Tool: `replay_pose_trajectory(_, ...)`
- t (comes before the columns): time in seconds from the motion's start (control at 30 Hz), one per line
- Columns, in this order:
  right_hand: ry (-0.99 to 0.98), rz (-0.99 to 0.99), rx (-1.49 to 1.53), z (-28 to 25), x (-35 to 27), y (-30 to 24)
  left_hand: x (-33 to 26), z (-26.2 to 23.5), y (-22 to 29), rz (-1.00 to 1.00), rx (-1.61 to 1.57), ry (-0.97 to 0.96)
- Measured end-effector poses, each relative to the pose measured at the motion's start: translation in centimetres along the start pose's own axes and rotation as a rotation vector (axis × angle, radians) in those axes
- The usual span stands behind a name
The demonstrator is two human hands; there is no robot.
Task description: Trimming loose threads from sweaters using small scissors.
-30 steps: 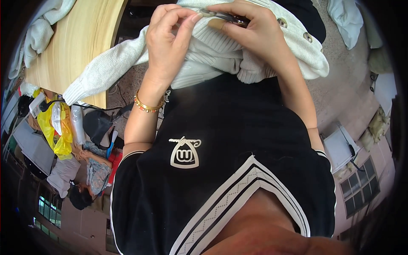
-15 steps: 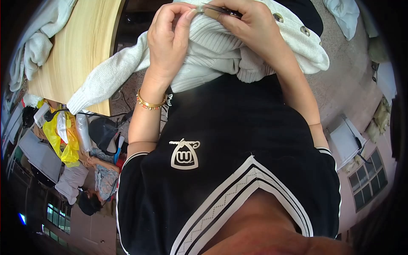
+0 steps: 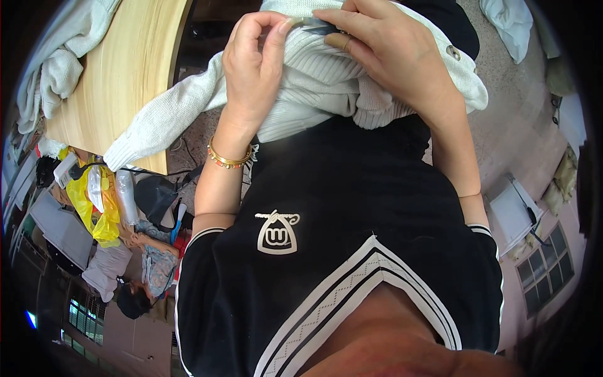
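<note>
A white ribbed knit cardigan with round buttons is bunched against my black shirt at the top of the view. One sleeve hangs down to the left. My left hand, with a gold bangle on the wrist, pinches a fold of the knit between thumb and fingers. My right hand lies over the cardigan and grips a small dark metal tool, whose tip points at the pinched fold. The tool's exact kind is too hidden by the fingers to tell.
A light wooden table stands at the upper left with white cloth piled on it. Below it lie a yellow bag and assorted clutter. Another pale cloth lies at the upper right, and a white box sits at the right.
Both hands stay on the cardigan in much the same grip. The view has shifted slightly, and my left fingers have closed nearer to the tool tip.
</note>
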State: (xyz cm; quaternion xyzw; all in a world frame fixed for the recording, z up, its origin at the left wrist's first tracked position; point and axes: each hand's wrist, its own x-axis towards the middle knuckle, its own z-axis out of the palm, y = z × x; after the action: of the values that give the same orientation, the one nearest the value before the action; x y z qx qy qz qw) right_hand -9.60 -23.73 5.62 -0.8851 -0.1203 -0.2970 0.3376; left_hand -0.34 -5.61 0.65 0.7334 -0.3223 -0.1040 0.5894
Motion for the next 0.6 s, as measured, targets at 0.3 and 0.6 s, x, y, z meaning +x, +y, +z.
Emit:
replay_pose_trajectory(0.3,-0.445,0.355,-0.259,-1.4,2.7,-3.3,0.1,-0.2,0.2,0.089,0.061,-0.01)
replay_pose_trajectory(0.6,-0.538,0.372,-0.226,-1.4,3.6,-3.2,0.1,-1.0,0.2,-0.004,0.143,-0.104)
